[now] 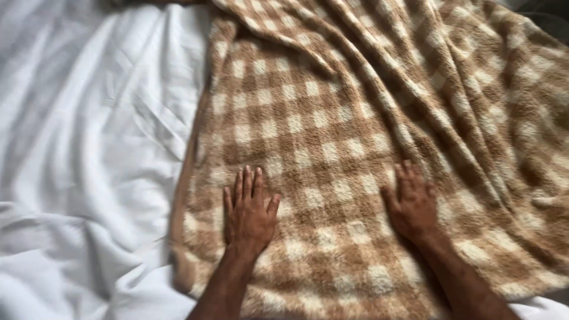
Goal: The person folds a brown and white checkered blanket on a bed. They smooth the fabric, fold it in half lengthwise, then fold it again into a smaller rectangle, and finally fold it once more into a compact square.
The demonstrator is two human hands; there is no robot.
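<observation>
while both palms lie flat, left hand (249,210) & right hand (413,204) press checked fleece blanket (332,118) — fingers open, gripping nothing — white sheet (89,148) beside.

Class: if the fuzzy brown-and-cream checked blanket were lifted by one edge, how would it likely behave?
The fuzzy brown-and-cream checked blanket would probably flop and drape, since it already lies in soft folds. Its thick pile suggests some bulk, and it would likely grip rather than slip on the crumpled white sheet.

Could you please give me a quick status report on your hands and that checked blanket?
Left hand flat, palm down on checked blanket. Right hand flat on it too, fingers spread. Blanket rumpled, folds at right, over white sheet. Nothing in the way.
</observation>
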